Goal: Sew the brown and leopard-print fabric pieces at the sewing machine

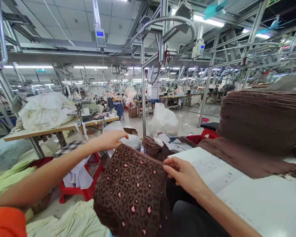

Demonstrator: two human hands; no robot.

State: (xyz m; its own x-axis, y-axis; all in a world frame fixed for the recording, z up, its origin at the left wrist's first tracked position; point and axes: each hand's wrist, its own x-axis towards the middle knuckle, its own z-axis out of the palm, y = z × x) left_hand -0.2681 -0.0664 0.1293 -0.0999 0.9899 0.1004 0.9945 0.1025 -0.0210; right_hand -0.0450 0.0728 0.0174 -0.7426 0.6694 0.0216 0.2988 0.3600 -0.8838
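Observation:
A stack of brown leopard-print fabric pieces point(132, 187) with small pink patches hangs in front of me, its top edge slanting down to the right. My left hand point(112, 140) grips the upper left corner, fingers closed over the edge. At the upper right corner, my right hand point(182, 171) pinches the cloth between thumb and fingers. The lower part of the fabric runs out of view at the bottom, over my dark-clothed lap.
To the right, a tall pile of brown cloth point(259, 121) stands on a white table point(236, 187). A red stool point(87, 184) holds white cloth at left. Pale fabric point(71, 220) lies below. A wooden table point(64, 126) carries white bundles. A metal post point(143, 98) rises ahead.

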